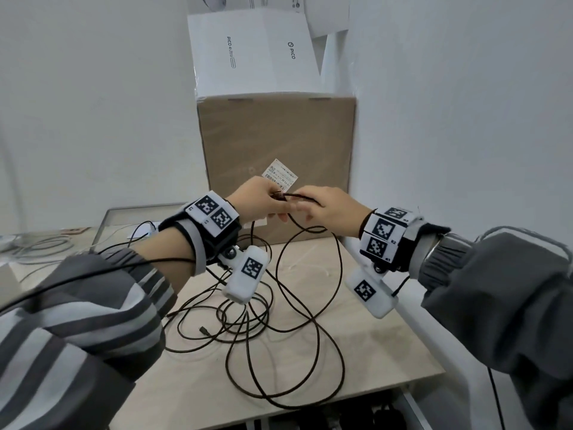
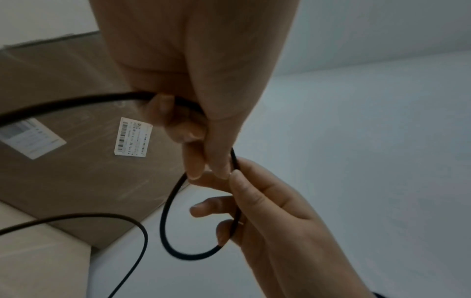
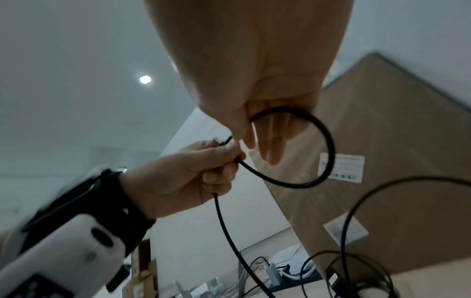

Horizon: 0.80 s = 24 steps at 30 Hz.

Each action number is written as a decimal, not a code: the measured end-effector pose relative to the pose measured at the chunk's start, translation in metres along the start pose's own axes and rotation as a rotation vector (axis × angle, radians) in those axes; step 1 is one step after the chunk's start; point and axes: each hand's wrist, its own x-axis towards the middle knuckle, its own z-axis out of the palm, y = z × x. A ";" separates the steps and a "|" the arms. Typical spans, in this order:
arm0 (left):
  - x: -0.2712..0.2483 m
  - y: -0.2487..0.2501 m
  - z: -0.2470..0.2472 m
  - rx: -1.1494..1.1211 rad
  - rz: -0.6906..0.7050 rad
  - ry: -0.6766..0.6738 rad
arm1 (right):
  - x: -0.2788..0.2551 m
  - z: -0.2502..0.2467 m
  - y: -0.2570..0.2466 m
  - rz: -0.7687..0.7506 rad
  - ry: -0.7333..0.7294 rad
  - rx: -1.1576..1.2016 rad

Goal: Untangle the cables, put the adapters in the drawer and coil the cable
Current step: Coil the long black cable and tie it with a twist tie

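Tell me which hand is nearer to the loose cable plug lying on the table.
Left. The left hand is raised up and slightly right of the loose plug, gripping the black cable; the right hand grips it farther right.

Pale tabletop [image 1: 372, 346] under cable [image 1: 297, 308], box [image 1: 279, 144]

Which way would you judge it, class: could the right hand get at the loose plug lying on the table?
Probably not yet: the right hand pinches the cable, as does the left hand. Nothing covers the plug itself.

Thin black cable [image 1: 313, 308], tangled loops on tabletop, one end lifted above
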 end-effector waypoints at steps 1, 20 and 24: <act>0.000 -0.002 0.002 -0.052 0.006 0.023 | -0.002 0.002 0.002 0.031 -0.002 0.126; 0.008 0.004 0.035 -0.334 -0.041 0.120 | -0.008 0.038 -0.008 0.289 -0.020 0.998; 0.005 0.007 0.033 -0.425 0.013 0.074 | -0.006 0.047 -0.003 0.323 0.081 0.858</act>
